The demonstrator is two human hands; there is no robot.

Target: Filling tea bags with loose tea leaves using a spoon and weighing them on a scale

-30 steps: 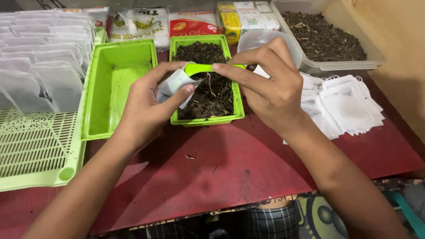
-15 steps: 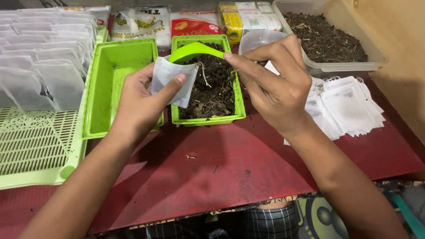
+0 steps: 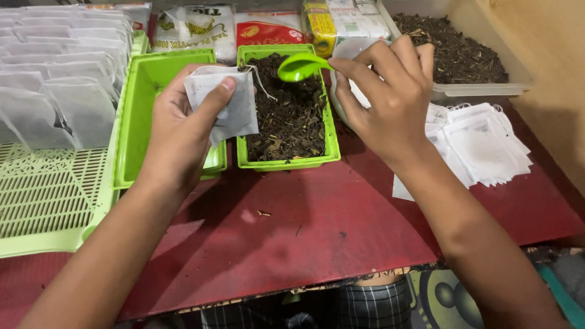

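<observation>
A white pouch (image 3: 223,105) is pinched in the left hand (image 3: 181,131), thumb on its front, and is held over the gap between the empty green tub (image 3: 146,116) and the leaf tub (image 3: 290,106). A thin string is seen trailing from the pouch top toward the leaf tub. A green scoop (image 3: 300,66) is gripped by the right hand (image 3: 390,100) above the far end of the leaf tub, bowl tilted. Right of the leaf tub, a stack of flat pouches (image 3: 481,146) lies on the red worktop (image 3: 317,225). Left of the empty tub, filled pouches (image 3: 55,91) are ranked on a slotted green tray (image 3: 49,207).
</observation>
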